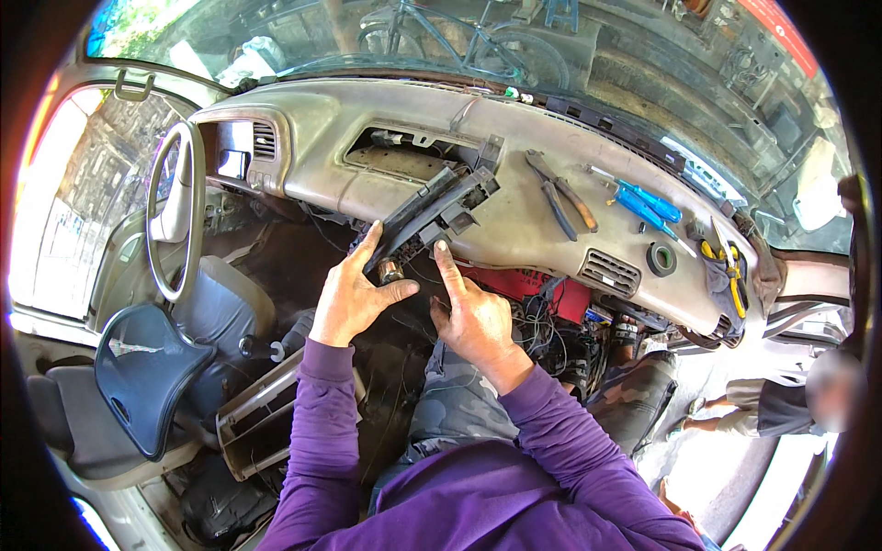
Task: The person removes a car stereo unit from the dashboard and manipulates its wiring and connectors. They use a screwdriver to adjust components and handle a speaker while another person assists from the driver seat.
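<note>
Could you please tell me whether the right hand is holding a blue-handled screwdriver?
No, the blue-handled screwdrivers lie on the dashboard, while the right hand is at the black plastic part.

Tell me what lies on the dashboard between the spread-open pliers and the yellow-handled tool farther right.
In the head view, blue-handled screwdrivers and a dark ring lie between the pliers and the yellow-handled tool.

Vehicle cabin (118, 266) as workspace: steering wheel (194, 216), dashboard (510, 225) bearing pliers (557, 196) and blue screwdrivers (646, 210), loose wires (551, 321) below
</note>
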A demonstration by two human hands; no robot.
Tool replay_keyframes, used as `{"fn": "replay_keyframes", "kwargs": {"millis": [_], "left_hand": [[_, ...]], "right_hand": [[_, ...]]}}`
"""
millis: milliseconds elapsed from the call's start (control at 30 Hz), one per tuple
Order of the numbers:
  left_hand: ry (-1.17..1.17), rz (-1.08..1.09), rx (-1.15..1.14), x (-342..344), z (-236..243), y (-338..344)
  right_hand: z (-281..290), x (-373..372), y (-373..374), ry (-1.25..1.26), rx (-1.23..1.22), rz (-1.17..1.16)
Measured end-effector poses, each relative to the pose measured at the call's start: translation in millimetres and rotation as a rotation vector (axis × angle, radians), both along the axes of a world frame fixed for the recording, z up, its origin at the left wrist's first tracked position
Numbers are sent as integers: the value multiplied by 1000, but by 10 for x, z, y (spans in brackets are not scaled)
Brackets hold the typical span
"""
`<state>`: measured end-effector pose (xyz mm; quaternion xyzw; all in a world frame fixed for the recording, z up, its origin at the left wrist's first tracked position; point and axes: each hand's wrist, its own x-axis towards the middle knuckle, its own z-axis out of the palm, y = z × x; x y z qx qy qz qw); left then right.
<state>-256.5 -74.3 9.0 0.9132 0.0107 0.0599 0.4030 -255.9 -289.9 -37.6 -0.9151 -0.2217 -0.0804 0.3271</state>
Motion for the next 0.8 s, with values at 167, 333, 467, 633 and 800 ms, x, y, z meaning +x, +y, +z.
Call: {"fn": "replay_keyframes", "kwargs": {"millis": [167, 333, 467, 633, 800], "left_hand": [[65, 7, -41, -1, 102, -43], [24, -3, -22, 7, -10, -6], [22, -13, -70, 4, -55, 28], [14, -23, -33, 6, 7, 0], [38, -22, -70, 4, -10, -4]], "right_hand": [[-22, 10, -15, -14, 8, 2], [-83, 20, -54, -13, 23, 16], [-76, 12, -19, -5, 30, 8], [-83, 2, -4, 16, 16, 0], [-97, -2, -8, 8, 27, 0]]}}
